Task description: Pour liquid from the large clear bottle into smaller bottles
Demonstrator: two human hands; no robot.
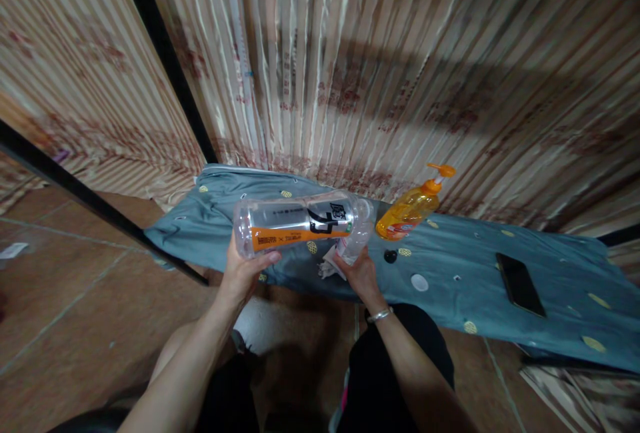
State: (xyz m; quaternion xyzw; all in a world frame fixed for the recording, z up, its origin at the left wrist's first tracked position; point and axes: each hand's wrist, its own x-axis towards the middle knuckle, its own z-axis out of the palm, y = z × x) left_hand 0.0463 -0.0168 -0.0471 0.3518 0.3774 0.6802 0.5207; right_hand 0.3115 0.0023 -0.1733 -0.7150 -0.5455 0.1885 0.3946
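My left hand (245,266) is wrapped round the base of a large clear bottle (295,225) with an orange and silver label, which lies nearly level above the cloth with its mouth to the right. My right hand (359,273) grips a smaller clear bottle (354,243), whose top is close to the large bottle's mouth; whether they touch I cannot tell. Beneath the right fingers is a crumpled white tissue (330,266). An orange pump bottle (407,211) stands just right of the small bottle. Near it are a black cap (391,256) and a white round cap (419,282).
A narrow surface under a blue-green cloth (470,266) runs across the view. A black phone (520,284) lies on it at the right. Striped curtains (310,73) hang behind, and black poles (165,53) slant down at the left. My knees are below the front edge.
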